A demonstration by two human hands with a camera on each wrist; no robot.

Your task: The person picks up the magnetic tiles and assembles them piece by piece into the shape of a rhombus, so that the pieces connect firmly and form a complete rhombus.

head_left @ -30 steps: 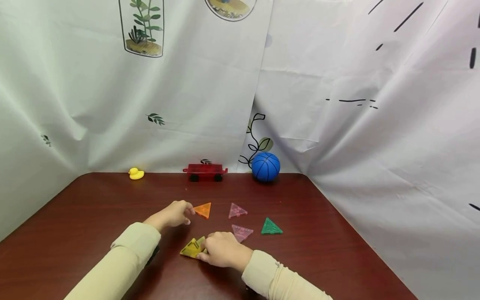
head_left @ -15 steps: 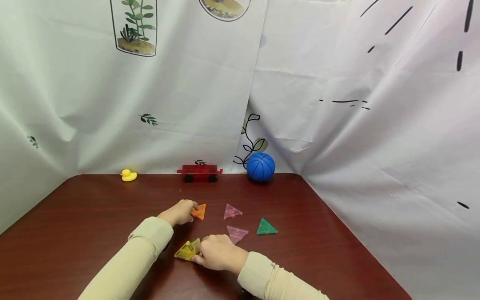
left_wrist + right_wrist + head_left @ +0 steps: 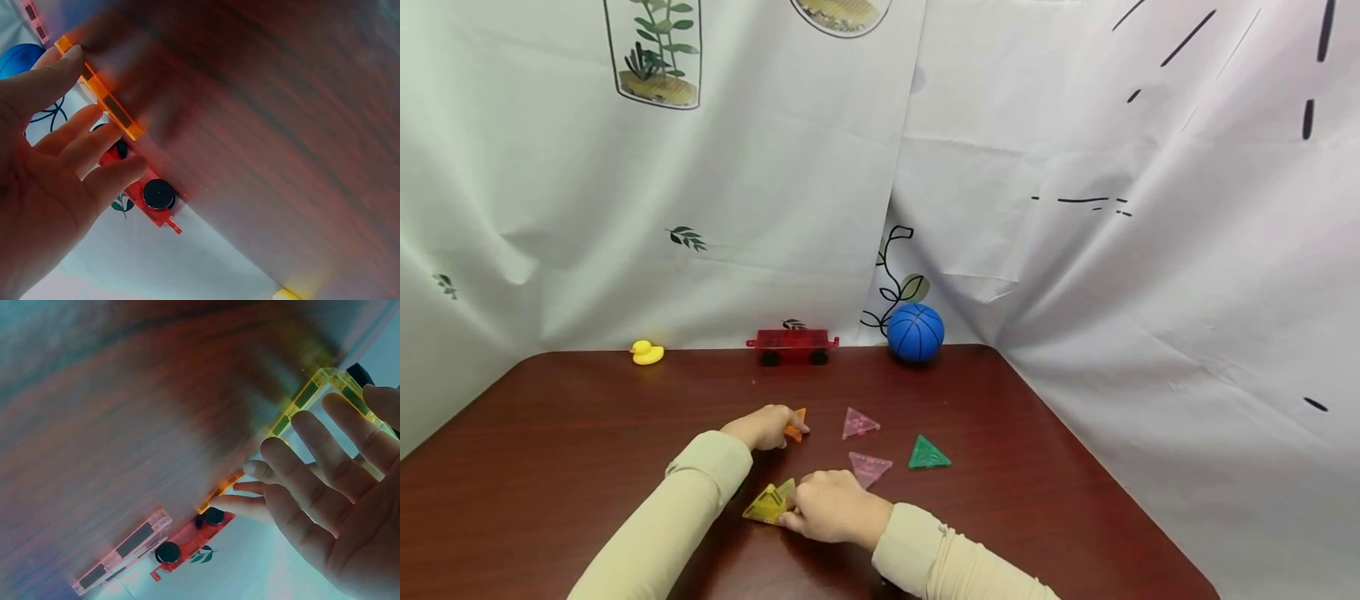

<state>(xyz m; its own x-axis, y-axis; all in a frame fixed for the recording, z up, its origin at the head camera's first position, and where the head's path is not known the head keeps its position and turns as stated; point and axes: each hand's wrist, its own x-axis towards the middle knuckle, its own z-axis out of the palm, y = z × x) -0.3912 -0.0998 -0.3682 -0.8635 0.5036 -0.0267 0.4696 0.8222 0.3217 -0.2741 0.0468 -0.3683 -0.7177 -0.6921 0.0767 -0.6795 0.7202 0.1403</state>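
My left hand (image 3: 766, 427) pinches the orange tile (image 3: 117, 111) on the surface (image 3: 587, 417), right hand (image 3: 833, 506) pinches the yellow tiles (image 3: 764, 507) nearer me. I'd brace those and grip orange by its edges.

long cream sleeves (image 3: 643, 533), broad cuffs (image 3: 910, 548), bare hands (image 3: 833, 507)

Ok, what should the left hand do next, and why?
I'd probably have the left hand lift the orange triangle toward the yellow triangles, since that hand touches the orange one while the right hand holds the yellow ones.
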